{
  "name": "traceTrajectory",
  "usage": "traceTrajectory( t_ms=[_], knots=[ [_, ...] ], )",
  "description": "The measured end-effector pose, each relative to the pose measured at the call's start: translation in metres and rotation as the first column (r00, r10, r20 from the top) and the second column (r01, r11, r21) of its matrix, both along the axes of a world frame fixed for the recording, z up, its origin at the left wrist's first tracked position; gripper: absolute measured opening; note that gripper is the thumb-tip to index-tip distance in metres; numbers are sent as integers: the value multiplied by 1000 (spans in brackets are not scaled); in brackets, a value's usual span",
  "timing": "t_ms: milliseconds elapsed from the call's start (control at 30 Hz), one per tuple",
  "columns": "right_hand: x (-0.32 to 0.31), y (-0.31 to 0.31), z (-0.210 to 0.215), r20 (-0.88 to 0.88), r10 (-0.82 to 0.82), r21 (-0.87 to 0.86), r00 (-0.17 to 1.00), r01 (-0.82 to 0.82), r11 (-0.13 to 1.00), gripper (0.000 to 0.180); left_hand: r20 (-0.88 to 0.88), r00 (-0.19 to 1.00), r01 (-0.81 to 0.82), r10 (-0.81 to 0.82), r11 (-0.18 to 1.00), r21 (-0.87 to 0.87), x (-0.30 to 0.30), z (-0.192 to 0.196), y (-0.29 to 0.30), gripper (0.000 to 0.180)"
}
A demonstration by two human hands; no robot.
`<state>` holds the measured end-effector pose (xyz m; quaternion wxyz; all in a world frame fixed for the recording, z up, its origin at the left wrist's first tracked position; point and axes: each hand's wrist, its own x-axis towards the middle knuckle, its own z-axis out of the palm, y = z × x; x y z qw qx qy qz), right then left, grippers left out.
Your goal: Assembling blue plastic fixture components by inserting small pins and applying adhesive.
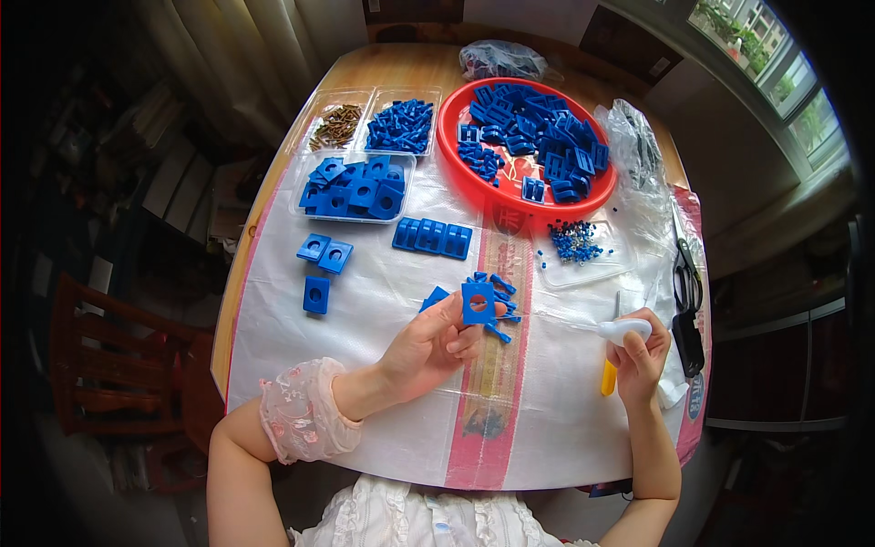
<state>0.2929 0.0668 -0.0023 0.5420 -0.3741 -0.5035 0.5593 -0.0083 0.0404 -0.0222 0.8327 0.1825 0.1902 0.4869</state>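
Pinched between the thumb and fingers of my left hand [427,342] is a blue square plastic plate [478,314] with a round hole, held up over the middle of the table. My right hand [641,354] grips a white rounded squeeze bottle [624,329]; its thin clear nozzle points left toward the plate. Behind the plate lies a loose pile of small blue plastic pegs [504,294], partly hidden by my left hand. A yellow handle [608,376] shows beside my right hand, the rest of it covered.
Blue plates fill a clear tray [407,196], with several loose plates [316,294] nearby and a row of blue blocks [432,238]. A red basin [474,196] holds blue parts. Small caps [576,242], brass screws [337,126], blue pegs [399,126] and black scissors [685,278] lie around.
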Motion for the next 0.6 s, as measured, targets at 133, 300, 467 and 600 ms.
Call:
traceTrajectory(
  t_ms=[133, 300, 467, 600],
  knots=[
    [-1, 0, 0, 2, -5, 1, 1000, 5, 1000, 28, 2, 1000, 10, -10, 1000, 11, -1, 0, 1, 42],
    [-2, 0, 1, -3, -3, -3, 1000, 3, 1000, 29, -5, 1000, -1, 1, 1000, -25, 0, 1, 0, 41],
    [0, 0, 0, -4, -1, 2, 1000, 1, 1000, 29, -8, 1000, 10, -10, 1000, -17, -1, 0, 0, 41],
    [-1, -1, 0, -2, -6, -1, 1000, 6, 1000, 29, -7, 1000, 16, -16, 1000, -13, -1, 1, 0, 42]
  ],
)
